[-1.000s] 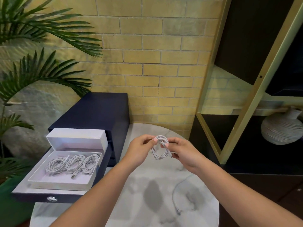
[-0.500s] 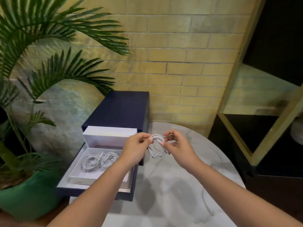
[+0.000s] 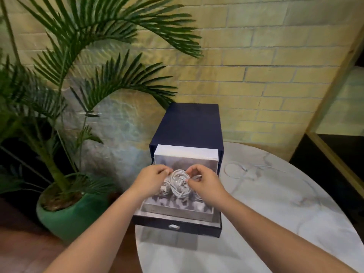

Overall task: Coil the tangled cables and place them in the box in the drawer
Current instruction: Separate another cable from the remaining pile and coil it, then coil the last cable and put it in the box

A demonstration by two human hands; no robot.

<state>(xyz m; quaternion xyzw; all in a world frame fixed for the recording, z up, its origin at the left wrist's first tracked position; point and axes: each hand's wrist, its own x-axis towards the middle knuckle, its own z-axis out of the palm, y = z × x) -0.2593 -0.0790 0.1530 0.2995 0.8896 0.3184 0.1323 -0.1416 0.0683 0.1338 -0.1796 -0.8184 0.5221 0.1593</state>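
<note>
A coiled white cable (image 3: 178, 183) hangs between both hands directly over the open white box (image 3: 177, 210). My left hand (image 3: 151, 180) pinches its left side and my right hand (image 3: 202, 184) pinches its right side. The box lies in the pulled-out navy drawer (image 3: 177, 226), its raised lid (image 3: 186, 154) standing at the back. Other coiled white cables (image 3: 165, 189) lie in the box, mostly hidden by my hands. One loose white cable (image 3: 236, 170) sprawls uncoiled on the marble table, right of the drawer unit.
The navy drawer cabinet (image 3: 190, 125) stands at the table's left back edge against a yellow brick wall. A palm in a green pot (image 3: 65, 211) stands on the floor to the left. A gold-framed black shelf (image 3: 338, 146) rises at the right. The round marble table (image 3: 275, 213) extends right.
Both hands carried the coiled cable leftward from above the table to over the open box. The view swung left, bringing the drawer to the centre.
</note>
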